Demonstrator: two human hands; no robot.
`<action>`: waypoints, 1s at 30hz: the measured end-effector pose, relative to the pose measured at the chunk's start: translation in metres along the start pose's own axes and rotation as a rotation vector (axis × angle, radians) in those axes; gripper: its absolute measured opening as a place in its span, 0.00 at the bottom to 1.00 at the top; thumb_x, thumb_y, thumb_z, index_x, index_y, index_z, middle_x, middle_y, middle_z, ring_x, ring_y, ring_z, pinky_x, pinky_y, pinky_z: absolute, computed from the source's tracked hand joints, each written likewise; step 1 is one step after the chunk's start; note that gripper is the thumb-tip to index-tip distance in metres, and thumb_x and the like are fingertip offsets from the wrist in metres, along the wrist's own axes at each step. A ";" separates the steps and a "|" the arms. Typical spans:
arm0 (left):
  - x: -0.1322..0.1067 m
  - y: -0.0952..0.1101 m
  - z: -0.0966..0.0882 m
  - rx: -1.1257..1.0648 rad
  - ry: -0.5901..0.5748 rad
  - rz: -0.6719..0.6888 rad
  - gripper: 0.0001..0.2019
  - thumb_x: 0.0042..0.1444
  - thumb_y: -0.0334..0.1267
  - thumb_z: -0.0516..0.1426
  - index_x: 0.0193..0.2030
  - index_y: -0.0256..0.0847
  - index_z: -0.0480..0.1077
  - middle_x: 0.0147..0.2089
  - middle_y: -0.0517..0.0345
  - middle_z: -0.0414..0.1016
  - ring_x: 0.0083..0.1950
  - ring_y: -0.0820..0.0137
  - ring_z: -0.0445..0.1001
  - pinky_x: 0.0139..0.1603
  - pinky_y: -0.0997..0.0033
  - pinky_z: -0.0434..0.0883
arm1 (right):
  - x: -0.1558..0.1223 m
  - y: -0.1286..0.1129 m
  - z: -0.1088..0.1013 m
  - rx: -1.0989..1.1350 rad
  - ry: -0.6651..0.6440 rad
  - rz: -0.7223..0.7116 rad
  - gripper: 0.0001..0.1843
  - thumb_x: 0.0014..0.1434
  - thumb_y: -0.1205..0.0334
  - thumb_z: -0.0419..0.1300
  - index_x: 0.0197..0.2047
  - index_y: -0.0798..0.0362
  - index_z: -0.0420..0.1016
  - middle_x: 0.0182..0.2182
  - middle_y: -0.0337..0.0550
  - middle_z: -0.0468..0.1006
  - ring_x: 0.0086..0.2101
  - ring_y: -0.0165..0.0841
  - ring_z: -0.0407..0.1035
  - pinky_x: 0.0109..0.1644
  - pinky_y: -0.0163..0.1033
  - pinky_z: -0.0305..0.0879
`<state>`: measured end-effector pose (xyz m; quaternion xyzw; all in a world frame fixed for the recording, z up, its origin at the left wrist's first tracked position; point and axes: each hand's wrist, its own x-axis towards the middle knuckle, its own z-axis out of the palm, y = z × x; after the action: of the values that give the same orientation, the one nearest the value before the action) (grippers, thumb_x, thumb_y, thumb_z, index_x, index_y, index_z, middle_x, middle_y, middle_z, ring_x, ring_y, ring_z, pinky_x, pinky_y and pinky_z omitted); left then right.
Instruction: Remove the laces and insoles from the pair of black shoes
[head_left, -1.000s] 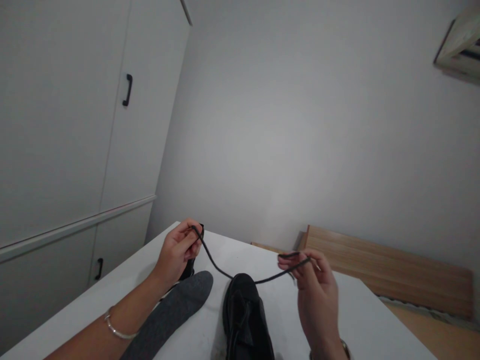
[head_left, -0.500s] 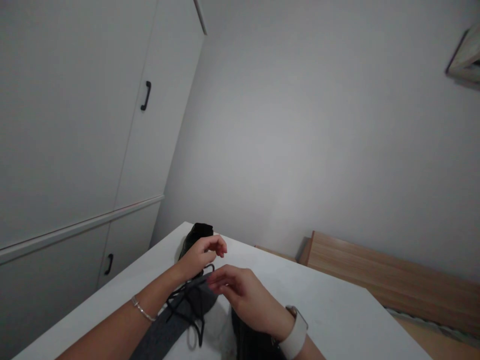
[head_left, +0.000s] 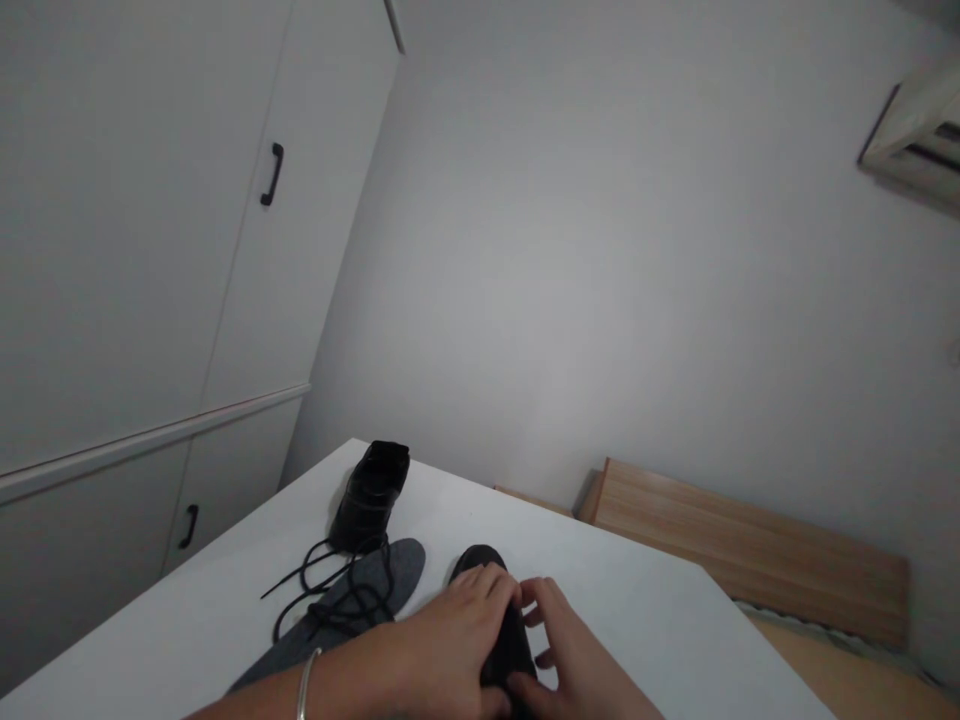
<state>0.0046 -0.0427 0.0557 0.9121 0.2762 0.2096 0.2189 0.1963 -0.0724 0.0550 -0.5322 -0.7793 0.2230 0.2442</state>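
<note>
Both hands rest on a black shoe [head_left: 480,562] at the near edge of the white table [head_left: 622,610]. My left hand [head_left: 450,640] wraps over the shoe's left side with the fingers curled round it. My right hand [head_left: 574,650] holds its right side, thumb and fingers pressed against it. A loose black shoelace [head_left: 330,585] lies in a tangle on a grey insole [head_left: 401,560] to the left. A second black shoe [head_left: 371,495] stands farther back on the table.
White cupboard doors with black handles [head_left: 271,175] fill the left side. A plain white wall stands behind the table. A wooden board [head_left: 742,555] leans low against the wall at the right.
One second ago both hands held the lace stretched between them. The lace was then laid on the insole, and both hands have come down onto the near shoe.
</note>
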 end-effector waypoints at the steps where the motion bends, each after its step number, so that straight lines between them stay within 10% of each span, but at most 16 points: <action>1: 0.004 0.003 0.000 0.063 -0.049 -0.019 0.31 0.42 0.33 0.66 0.55 0.33 0.63 0.55 0.40 0.64 0.55 0.51 0.65 0.60 0.53 0.65 | 0.000 0.005 0.005 0.027 0.015 -0.004 0.26 0.42 0.73 0.57 0.48 0.53 0.65 0.46 0.48 0.71 0.46 0.38 0.68 0.41 0.38 0.72; 10: 0.019 0.016 -0.006 0.239 -0.113 -0.044 0.36 0.45 0.26 0.63 0.63 0.35 0.59 0.53 0.37 0.71 0.51 0.49 0.73 0.49 0.57 0.72 | -0.004 0.027 0.016 0.327 0.148 0.064 0.25 0.46 0.65 0.53 0.50 0.52 0.62 0.48 0.50 0.70 0.49 0.40 0.69 0.39 0.38 0.72; 15: 0.025 -0.011 -0.003 0.191 0.097 -0.081 0.10 0.59 0.37 0.56 0.45 0.38 0.73 0.35 0.47 0.79 0.37 0.54 0.77 0.34 0.65 0.67 | -0.010 0.039 0.022 0.424 0.237 0.118 0.23 0.50 0.58 0.56 0.50 0.51 0.61 0.46 0.50 0.71 0.47 0.42 0.71 0.37 0.39 0.71; 22: 0.031 -0.037 0.024 -0.318 0.469 -0.218 0.12 0.57 0.46 0.59 0.31 0.41 0.77 0.29 0.57 0.78 0.32 0.64 0.73 0.33 0.70 0.61 | -0.016 0.016 0.008 0.094 0.318 -0.071 0.19 0.51 0.67 0.57 0.48 0.52 0.66 0.45 0.49 0.71 0.45 0.39 0.69 0.48 0.43 0.69; 30: 0.037 -0.047 0.046 -0.687 0.594 -0.204 0.16 0.52 0.49 0.59 0.24 0.37 0.70 0.24 0.60 0.66 0.30 0.68 0.64 0.33 0.70 0.60 | 0.012 -0.044 0.006 -0.476 -0.362 -0.009 0.17 0.43 0.81 0.58 0.32 0.54 0.82 0.33 0.48 0.83 0.29 0.35 0.76 0.27 0.31 0.65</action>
<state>0.0362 0.0015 0.0040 0.6554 0.3295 0.5185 0.4394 0.1569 -0.0769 0.0789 -0.5227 -0.8429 0.1245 -0.0293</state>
